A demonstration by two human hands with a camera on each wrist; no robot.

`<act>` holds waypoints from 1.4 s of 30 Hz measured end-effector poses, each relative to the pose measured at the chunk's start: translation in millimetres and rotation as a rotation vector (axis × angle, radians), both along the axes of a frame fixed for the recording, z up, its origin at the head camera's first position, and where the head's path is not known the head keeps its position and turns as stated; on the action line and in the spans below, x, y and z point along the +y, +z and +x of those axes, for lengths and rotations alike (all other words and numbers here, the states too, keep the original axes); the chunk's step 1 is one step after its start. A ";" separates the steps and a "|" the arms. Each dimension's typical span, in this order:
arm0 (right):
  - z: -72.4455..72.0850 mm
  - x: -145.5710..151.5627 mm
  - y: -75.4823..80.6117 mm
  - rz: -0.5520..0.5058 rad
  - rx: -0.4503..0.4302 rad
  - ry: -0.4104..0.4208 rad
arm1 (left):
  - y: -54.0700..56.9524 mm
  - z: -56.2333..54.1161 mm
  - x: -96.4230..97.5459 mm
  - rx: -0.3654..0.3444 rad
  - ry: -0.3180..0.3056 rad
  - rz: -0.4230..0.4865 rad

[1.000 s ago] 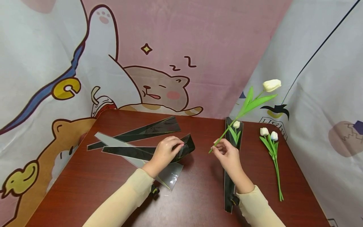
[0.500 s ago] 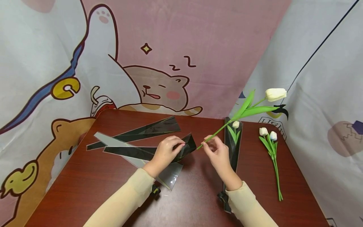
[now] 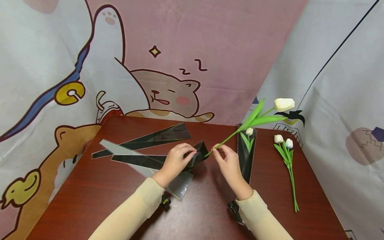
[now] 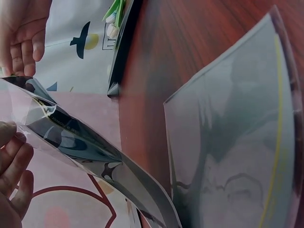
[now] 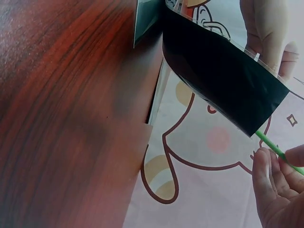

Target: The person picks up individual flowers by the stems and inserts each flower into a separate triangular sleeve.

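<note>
My left hand [image 3: 175, 162] pinches the mouth of a black-and-clear flower sleeve [image 3: 196, 160], whose narrow end points left. In the left wrist view the sleeve [image 4: 78, 137] gapes at its mouth near my left fingers [image 4: 14, 161]. My right hand [image 3: 229, 165] pinches the green stem of an artificial white tulip [image 3: 284, 104] low down. The bloom leans up and to the right. In the right wrist view the stem [image 5: 271, 144] meets the sleeve's mouth, and its tip is hidden there.
Under my right forearm lies a black sleeve [image 3: 246, 163] with a white tulip [image 3: 249, 132] inside. Two more tulips [image 3: 289, 166] lie at the right. Left, another black sleeve [image 3: 159, 137] and a grey clear sleeve [image 3: 181, 186] lie on the brown table [image 3: 207, 213]. A printed cloth [image 3: 228, 50] hangs behind.
My right hand has moved left with the tulip, bringing the stem's lower end from beside the sleeve to its mouth. The tulip tilts flatter. My left hand has barely moved.
</note>
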State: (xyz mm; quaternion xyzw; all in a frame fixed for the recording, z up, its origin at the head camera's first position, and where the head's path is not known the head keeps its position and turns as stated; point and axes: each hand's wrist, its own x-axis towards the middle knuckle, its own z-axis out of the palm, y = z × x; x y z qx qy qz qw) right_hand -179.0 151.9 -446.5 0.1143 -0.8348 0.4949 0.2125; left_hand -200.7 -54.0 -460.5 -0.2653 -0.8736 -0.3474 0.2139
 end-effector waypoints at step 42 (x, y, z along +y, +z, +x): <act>2.2 -7.9 1.7 0.182 -0.035 -0.058 | 0.6 1.4 10.1 0.015 -0.030 0.048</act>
